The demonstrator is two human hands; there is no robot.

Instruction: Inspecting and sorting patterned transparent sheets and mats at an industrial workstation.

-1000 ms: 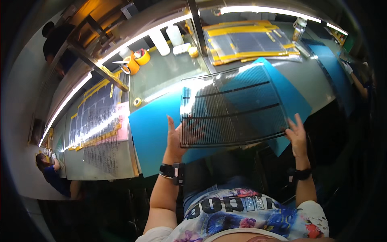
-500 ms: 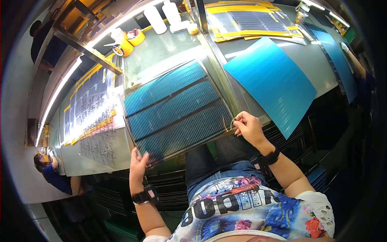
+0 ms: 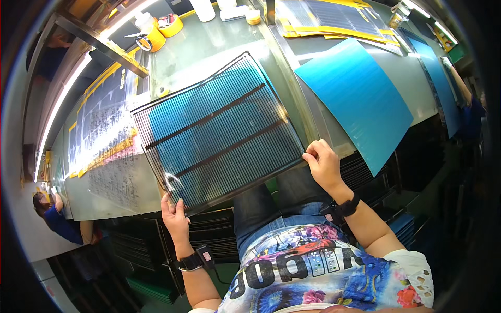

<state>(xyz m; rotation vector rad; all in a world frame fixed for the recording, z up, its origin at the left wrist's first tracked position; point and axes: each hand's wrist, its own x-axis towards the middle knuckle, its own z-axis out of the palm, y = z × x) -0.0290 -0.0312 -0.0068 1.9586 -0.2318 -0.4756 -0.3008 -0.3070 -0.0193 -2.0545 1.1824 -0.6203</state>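
Observation:
A thin black striped panel (image 3: 224, 136), with fine parallel lines and two wider dark bars, is held at a slant over the front of the table. Part of a blue sheet (image 3: 156, 121) shows through it. My left hand (image 3: 176, 216) grips the panel's near left corner between thumb and fingers. At the near right corner, my right hand (image 3: 322, 163) pinches the edge. The panel's far edge looks raised from the tabletop, though the exact gap is hard to tell.
A bare blue sheet (image 3: 357, 99) lies to the right, overhanging the table edge. Yellow-edged patterned sheets (image 3: 334, 21) lie behind it, and others (image 3: 104, 115) at left. Tape rolls (image 3: 169, 26) and a white bottle (image 3: 202, 9) stand at the back. Co-workers (image 3: 60, 219) are at both sides.
The striped panel has risen at its far side and shifted left over the blue sheet. My left hand has closed on its corner. A thin yellowish loop beside my right hand no longer shows.

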